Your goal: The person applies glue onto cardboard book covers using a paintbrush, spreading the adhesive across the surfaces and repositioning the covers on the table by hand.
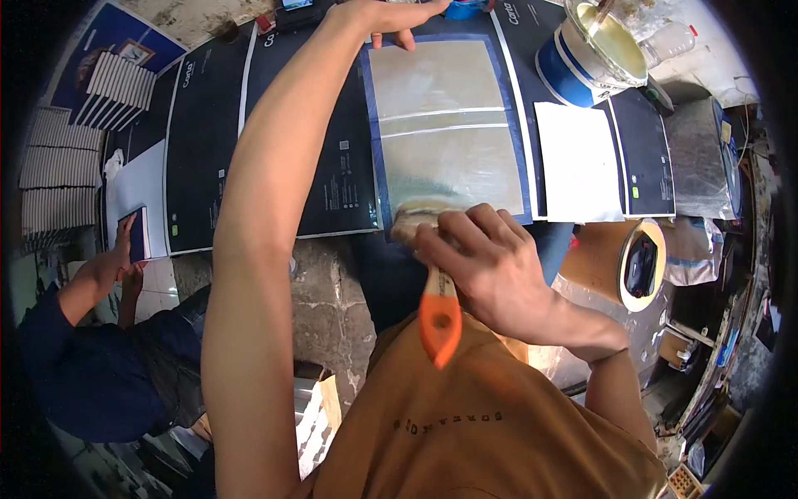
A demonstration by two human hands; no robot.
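The right hand (pixel 490 266) comes in from the lower right with the wrist bent, its grip wrapped tight around the ferrule of a paintbrush (pixel 432 283). The orange handle points down toward the person's chest, and the pale bristles press on the near edge of a grey board sheet (pixel 445 125). That sheet lies flat on the bench (pixel 332 308), edged by a blue border, with two thin pale lines across its middle. The fingers cover most of the ferrule, so where the bristles join it is hard to make out.

The left arm stretches straight away from the body, across the dark printed cover sheets (pixel 208 150), to the far edge of the grey sheet. The left hand (pixel 391 17) lies there, palm down, with a thumb and a fingertip on the blue border. It holds nothing that shows, and the frame's upper edge cuts off part of it.

Right of the sheet lies a white sheet (pixel 578 162), and beyond that stands a blue and white bucket of cream-coloured glue (pixel 598 50). A roll of tape (pixel 642 264) sits near the bench's right end. At lower left another person in dark blue (pixel 91 374) handles a small dark booklet (pixel 135 234). Stacks of ribbed white pieces (pixel 62 166) fill the far left, bent by the lens.
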